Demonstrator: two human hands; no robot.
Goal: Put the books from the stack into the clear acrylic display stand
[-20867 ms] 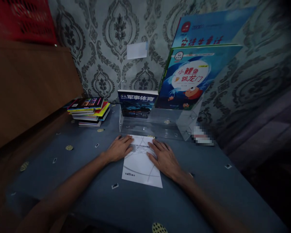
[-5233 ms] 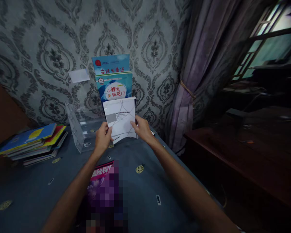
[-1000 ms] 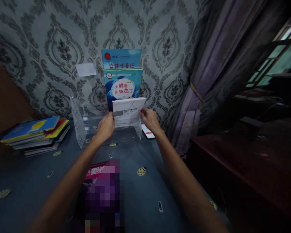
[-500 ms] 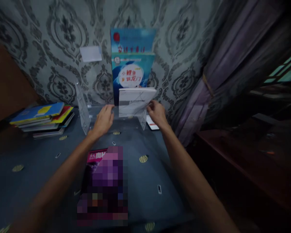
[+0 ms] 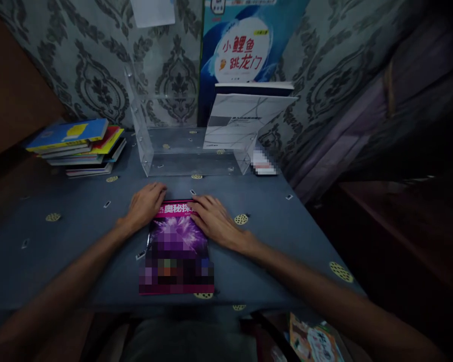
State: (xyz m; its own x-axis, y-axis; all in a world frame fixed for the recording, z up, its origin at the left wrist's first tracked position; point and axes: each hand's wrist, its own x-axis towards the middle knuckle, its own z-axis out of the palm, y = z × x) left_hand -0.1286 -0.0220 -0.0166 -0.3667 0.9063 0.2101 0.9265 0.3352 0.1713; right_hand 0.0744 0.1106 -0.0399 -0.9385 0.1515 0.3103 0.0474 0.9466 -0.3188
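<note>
A purple and magenta book (image 5: 179, 241) lies flat on the table in front of me, its lower part blurred by pixels. My left hand (image 5: 147, 205) rests on the tablecloth at the book's upper left corner, fingers stretched forward. Over the upper right corner lies my right hand (image 5: 217, 223), its fingers extended and slightly apart, touching the cover. Behind them stands a clear acrylic rack (image 5: 196, 163). A white book (image 5: 236, 118) leans in its right half, in front of a blue children's book (image 5: 245, 45).
A stack of books (image 5: 77, 146) sits at the back left. Right of the rack is a pixelated white item (image 5: 263, 163). The patterned wall (image 5: 98, 75) rises behind, with a purple curtain (image 5: 347, 125) at right. Another colourful book (image 5: 315, 339) shows below the table edge.
Both hands have come back from the rack, the right one from the white book, down to the purple book. My view has tilted downward. The white book now leans in the rack untouched.
</note>
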